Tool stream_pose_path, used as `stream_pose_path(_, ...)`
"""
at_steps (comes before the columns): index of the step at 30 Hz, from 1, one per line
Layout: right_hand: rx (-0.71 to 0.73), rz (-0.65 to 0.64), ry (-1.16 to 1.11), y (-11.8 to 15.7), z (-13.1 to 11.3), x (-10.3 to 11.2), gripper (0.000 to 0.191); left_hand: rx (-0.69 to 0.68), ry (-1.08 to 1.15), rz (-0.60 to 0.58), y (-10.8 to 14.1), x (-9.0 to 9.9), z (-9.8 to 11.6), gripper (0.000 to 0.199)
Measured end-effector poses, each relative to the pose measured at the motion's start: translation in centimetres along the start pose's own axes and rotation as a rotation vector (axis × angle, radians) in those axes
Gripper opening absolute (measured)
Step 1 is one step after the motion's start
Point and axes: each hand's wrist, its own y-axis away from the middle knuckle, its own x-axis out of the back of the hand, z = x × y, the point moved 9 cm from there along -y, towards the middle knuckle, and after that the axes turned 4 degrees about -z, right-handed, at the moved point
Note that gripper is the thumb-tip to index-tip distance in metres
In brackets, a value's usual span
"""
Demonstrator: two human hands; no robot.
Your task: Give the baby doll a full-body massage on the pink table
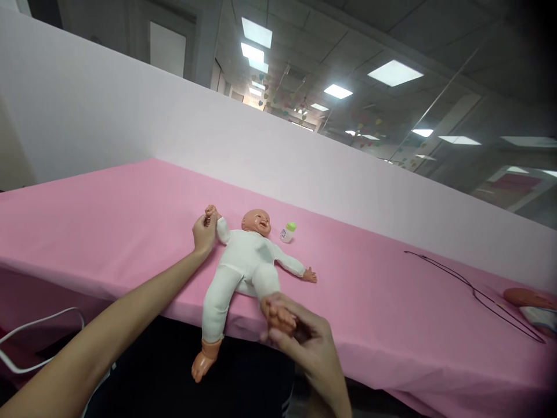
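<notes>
a left hand [204, 233] is pinching a baby doll [248, 252] by the fist [210, 209] at center left. the right hand [317, 343] is clasping its foot [282, 319], lower center, the head [256, 222] pointing away.

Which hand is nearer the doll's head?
Left. The left hand holds the doll's raised hand, off to the left of the head; the right hand holds a foot down by the pink table's near edge.

From here I see an indoor training or care room — ceiling panel lights [395, 73], a low white partition [278, 157], glass behind it — with a pink-covered table [374, 296] along the partition.
</notes>
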Motion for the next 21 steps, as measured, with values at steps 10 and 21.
stream_pose_path(10,0.125,0.415,-0.057,-7.0,6.8,-0.2,0.051,-0.293,-0.065,-0.344,3.7,-3.9,3.3,0.029)
stream_pose_path(21,0.032,-0.273,0.094,0.3,-0.3,-3.2,0.031,0.076,-0.031,0.174,-0.3,1.8,-2.3,0.036)
